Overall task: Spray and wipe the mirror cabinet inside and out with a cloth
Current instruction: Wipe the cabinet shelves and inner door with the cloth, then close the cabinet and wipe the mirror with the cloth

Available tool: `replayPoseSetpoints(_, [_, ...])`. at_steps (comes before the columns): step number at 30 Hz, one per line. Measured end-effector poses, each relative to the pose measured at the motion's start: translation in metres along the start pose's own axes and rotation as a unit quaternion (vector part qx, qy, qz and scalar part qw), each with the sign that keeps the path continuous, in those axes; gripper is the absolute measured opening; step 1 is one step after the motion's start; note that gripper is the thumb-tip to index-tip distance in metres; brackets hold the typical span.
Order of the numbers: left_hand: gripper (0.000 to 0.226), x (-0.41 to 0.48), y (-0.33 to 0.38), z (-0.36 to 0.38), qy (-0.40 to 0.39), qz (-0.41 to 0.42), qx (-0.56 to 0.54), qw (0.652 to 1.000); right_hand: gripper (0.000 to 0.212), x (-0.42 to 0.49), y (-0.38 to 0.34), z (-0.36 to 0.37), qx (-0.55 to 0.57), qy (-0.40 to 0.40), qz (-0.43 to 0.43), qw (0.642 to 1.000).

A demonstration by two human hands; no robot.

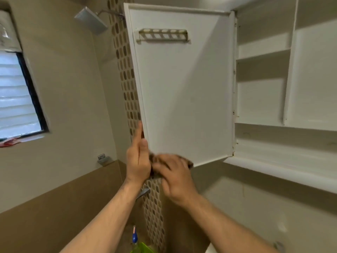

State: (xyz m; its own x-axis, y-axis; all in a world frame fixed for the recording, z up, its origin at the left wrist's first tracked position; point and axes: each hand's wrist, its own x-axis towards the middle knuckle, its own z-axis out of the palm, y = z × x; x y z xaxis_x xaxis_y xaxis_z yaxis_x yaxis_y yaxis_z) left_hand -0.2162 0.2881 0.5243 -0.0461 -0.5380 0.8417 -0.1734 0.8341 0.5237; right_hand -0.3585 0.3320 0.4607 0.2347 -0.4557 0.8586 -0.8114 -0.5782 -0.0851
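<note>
The white cabinet (273, 167) hangs on the wall with its door (182, 92) swung open leftward. The door stands upright, its plain inner face toward the camera and its hinges on the right edge. A slotted rack (162, 35) crosses near its top edge. White shelves (262, 57) divide the cabinet. The left hand (136, 161) grips the door's free edge near the bottom left corner. There the blurred right hand (176, 179) presses a dark cloth (190, 164); whether its fingers curl round it, I cannot tell.

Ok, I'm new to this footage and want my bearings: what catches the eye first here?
The white cabinet door stands open in the centre, a slotted rack near its top. At its lower left corner the left hand grips the door's edge while the right hand presses a dark cloth against its bottom edge.
</note>
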Motion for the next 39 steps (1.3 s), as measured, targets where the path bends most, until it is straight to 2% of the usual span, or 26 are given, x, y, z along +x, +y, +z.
replayPoseSetpoints(2, [0.06, -0.004, 0.002, -0.001, -0.012, 0.012, -0.002, 1.0, 0.04, -0.048, 0.02, 0.006, -0.037, -0.056, 0.026, 0.997])
replayPoseSetpoints(4, [0.065, -0.005, 0.007, 0.0, -0.024, 0.015, -0.005, 1.0, 0.034, -0.084, 0.045, 0.009, -0.016, -0.094, 0.166, 0.981])
replayPoseSetpoints(6, [0.07, -0.011, 0.007, 0.006, -0.043, 0.001, 0.022, 0.999, 0.031, -0.114, 0.062, 0.003, -0.022, -0.144, 0.312, 0.939])
replayPoseSetpoints(8, [0.073, -0.013, 0.005, 0.009, -0.045, -0.004, 0.064, 0.997, 0.026, -0.135, 0.067, -0.006, -0.001, -0.176, 0.382, 0.907])
replayPoseSetpoints(10, [0.076, -0.012, 0.002, 0.013, -0.036, -0.01, 0.069, 0.997, 0.009, -0.134, 0.065, -0.02, 0.033, -0.196, 0.446, 0.873])
replayPoseSetpoints(11, [0.076, -0.012, 0.001, 0.014, -0.026, -0.008, 0.073, 0.997, 0.01, -0.132, 0.065, -0.02, 0.013, -0.192, 0.466, 0.864])
replayPoseSetpoints(14, [0.078, -0.014, -0.002, 0.019, -0.02, -0.01, 0.063, 0.998, 0.024, -0.123, 0.063, -0.025, 0.083, -0.12, 0.545, 0.825])
replayPoseSetpoints(16, [0.08, -0.013, -0.005, 0.019, -0.027, -0.016, 0.065, 0.997, 0.025, -0.121, 0.06, -0.031, 0.143, -0.12, 0.568, 0.801])
replayPoseSetpoints(17, [0.081, -0.013, -0.006, 0.017, -0.035, -0.018, 0.062, 0.997, 0.033, -0.12, 0.057, -0.034, 0.169, -0.121, 0.58, 0.787])
replayPoseSetpoints(18, [0.081, -0.013, -0.005, 0.015, -0.041, -0.019, 0.059, 0.997, 0.041, -0.112, 0.052, -0.039, 0.209, -0.119, 0.61, 0.755])
replayPoseSetpoints(20, [0.081, -0.014, -0.004, 0.011, -0.045, -0.006, 0.065, 0.997, 0.053, -0.089, 0.046, -0.047, 0.312, -0.066, 0.681, 0.659])
replayPoseSetpoints(23, [0.081, -0.016, 0.001, 0.009, -0.049, 0.003, 0.061, 0.997, 0.052, -0.061, 0.04, -0.053, 0.409, 0.007, 0.685, 0.603])
replayPoseSetpoints(25, [0.081, -0.02, 0.004, 0.01, -0.039, 0.008, 0.056, 0.998, 0.048, -0.046, 0.032, -0.066, 0.463, 0.037, 0.64, 0.612])
replayPoseSetpoints(29, [0.08, -0.025, 0.01, 0.009, -0.026, 0.024, 0.063, 0.997, 0.032, -0.01, 0.006, -0.105, 0.428, 0.034, 0.555, 0.713])
replayPoseSetpoints(32, [0.076, -0.03, 0.016, 0.006, -0.028, 0.069, 0.059, 0.995, 0.023, 0.004, -0.013, -0.119, 0.359, 0.074, 0.512, 0.777])
replayPoseSetpoints(37, [0.072, -0.029, 0.041, 0.015, -0.036, 0.22, 0.047, 0.974, 0.016, 0.017, -0.046, -0.137, 0.323, 0.143, 0.45, 0.82])
replayPoseSetpoints(39, [0.071, -0.031, 0.052, 0.022, -0.032, 0.245, 0.051, 0.968, 0.018, 0.019, -0.057, -0.147, 0.317, 0.155, 0.433, 0.83])
